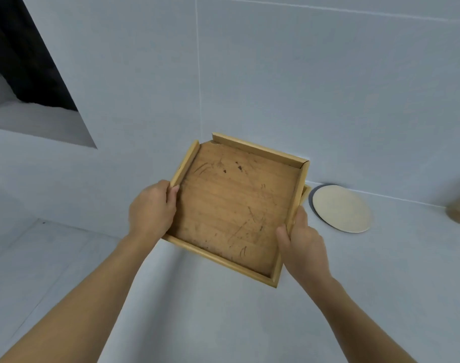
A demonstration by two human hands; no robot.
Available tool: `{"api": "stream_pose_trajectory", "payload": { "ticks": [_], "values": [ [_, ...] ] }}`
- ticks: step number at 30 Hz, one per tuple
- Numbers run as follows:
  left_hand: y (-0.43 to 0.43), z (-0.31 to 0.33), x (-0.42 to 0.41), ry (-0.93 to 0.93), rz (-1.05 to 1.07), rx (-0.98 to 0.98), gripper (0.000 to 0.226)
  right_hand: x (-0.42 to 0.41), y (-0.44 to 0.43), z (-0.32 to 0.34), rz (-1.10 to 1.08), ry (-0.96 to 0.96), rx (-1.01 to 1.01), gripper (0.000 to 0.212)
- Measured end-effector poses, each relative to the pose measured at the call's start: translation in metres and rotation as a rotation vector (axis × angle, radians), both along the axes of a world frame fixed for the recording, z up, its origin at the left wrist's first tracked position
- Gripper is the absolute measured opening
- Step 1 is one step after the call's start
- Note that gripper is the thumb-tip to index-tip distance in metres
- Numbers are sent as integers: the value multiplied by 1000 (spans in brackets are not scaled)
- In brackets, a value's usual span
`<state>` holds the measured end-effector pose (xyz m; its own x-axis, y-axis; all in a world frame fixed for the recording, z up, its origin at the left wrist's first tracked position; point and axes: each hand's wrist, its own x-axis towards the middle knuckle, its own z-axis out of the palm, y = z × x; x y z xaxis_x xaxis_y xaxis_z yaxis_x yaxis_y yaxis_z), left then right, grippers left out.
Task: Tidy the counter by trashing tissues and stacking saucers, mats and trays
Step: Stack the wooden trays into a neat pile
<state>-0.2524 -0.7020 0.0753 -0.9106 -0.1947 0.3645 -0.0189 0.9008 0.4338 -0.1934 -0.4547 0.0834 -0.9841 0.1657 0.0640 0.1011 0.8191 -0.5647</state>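
Note:
A square wooden tray (236,205) with a scratched, stained floor and raised rims fills the middle of the view, over the pale counter (223,323) near the back wall. My left hand (151,210) grips its left rim, thumb inside. My right hand (300,244) grips its right rim. A sliver of a second wooden tray (305,193) shows under its right side. A round cream saucer (341,208) lies flat on the counter just right of the trays.
The tiled back wall (302,87) stands right behind the tray. A dark recess (27,61) opens at the upper left. A blurred tan object (459,210) sits at the right edge. The counter drops to a lower floor (27,271) at the left.

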Motion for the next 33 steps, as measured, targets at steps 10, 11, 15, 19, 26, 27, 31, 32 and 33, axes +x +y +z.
{"api": "stream_pose_trajectory", "payload": {
  "ticks": [10, 11, 15, 19, 26, 27, 31, 32, 33],
  "values": [
    [44, 36, -104, -124, -147, -224, 33, -56, 24, 19, -151, -80, -118, 18],
    [45, 34, -109, -142, -151, -230, 34, -60, 25, 16, -161, -98, -124, 16],
    [47, 16, -123, -205, -178, -230, 35, -70, 26, 3, -178, -154, -139, 7],
    [45, 2, -131, -264, -186, -229, 35, -78, 25, -11, -180, -194, -172, 7],
    [42, -18, -140, -299, -205, -202, 33, -83, 19, -21, -168, -234, -207, 7],
    [42, -19, -140, -296, -207, -194, 32, -83, 18, -22, -163, -237, -216, 7],
    [40, -19, -140, -282, -210, -154, 28, -83, 18, -21, -153, -231, -229, 6],
    [40, -19, -140, -282, -210, -146, 28, -83, 19, -21, -152, -227, -223, 6],
    [41, -18, -139, -283, -209, -146, 28, -81, 19, -21, -152, -224, -221, 6]
  ]
}}
